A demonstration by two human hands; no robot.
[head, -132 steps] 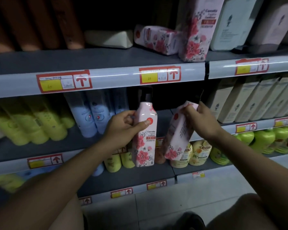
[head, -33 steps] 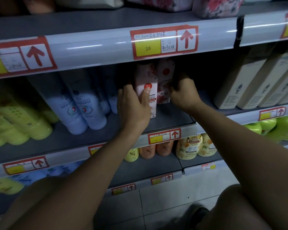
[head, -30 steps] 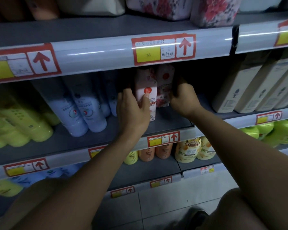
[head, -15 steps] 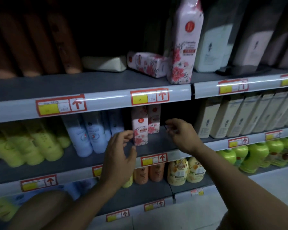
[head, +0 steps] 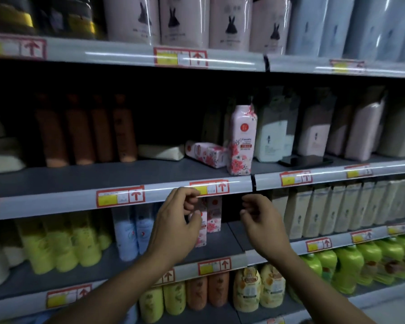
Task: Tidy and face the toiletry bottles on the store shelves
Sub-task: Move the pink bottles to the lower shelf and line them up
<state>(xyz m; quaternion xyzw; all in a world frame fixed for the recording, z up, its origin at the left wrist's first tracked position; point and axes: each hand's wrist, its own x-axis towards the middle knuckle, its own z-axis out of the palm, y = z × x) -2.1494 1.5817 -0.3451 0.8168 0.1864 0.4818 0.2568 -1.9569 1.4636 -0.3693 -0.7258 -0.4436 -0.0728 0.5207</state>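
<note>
Two pink floral bottles (head: pixel 212 216) stand upright on the middle shelf, partly hidden behind my left hand (head: pixel 175 226). My left hand hovers in front of them, fingers curled and apart, holding nothing. My right hand (head: pixel 261 224) floats to their right, also empty with loose fingers. On the shelf above, another pink floral bottle (head: pixel 241 139) stands upright, and a matching one (head: pixel 206 153) lies on its side just left of it. A cream bottle (head: pixel 161 151) lies flat further left.
Brown bottles (head: pixel 84 134) stand on the upper shelf at left, white and pink packs (head: pixel 313 129) at right, and a dark phone-like slab (head: pixel 305 160) lies flat. Blue bottles (head: pixel 131 232) and yellow-green bottles (head: pixel 61 244) flank my hands. Beige packs (head: pixel 337 209) line the right.
Both hands let go of the two pink floral bottles, which now stand on the middle shelf. My hands pulled back and rose slightly. The view tilted upward to the higher shelves.
</note>
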